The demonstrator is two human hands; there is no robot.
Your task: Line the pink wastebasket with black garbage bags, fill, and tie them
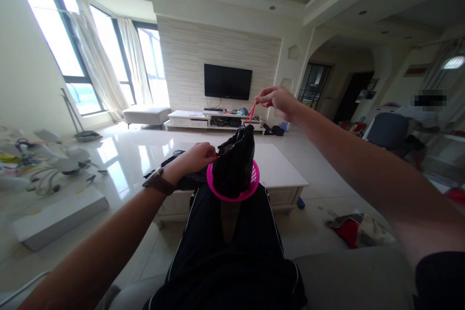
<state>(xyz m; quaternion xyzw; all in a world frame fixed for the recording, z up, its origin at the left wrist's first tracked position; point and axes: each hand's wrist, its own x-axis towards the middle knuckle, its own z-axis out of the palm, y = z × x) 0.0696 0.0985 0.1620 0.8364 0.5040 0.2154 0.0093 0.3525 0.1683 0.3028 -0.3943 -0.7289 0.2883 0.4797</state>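
While the black bag (234, 164) sits partly inside the pink basket (209, 181), the right hand (278, 100) pinches its red drawstring (250, 115) above the basket; the left hand (199, 156) grips the bag's edge, left of the basket.

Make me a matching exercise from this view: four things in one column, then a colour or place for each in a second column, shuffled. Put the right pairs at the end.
Column 1
1. Television
2. Wristwatch
3. Basket
4. Drawstring of the black bag

Column 2
A. Bright pink
B. Red, pinched by the raised right hand
C. Worn above the left hand
D. On the far wall, over the low white cabinet

Right pairs: 1-D, 2-C, 3-A, 4-B
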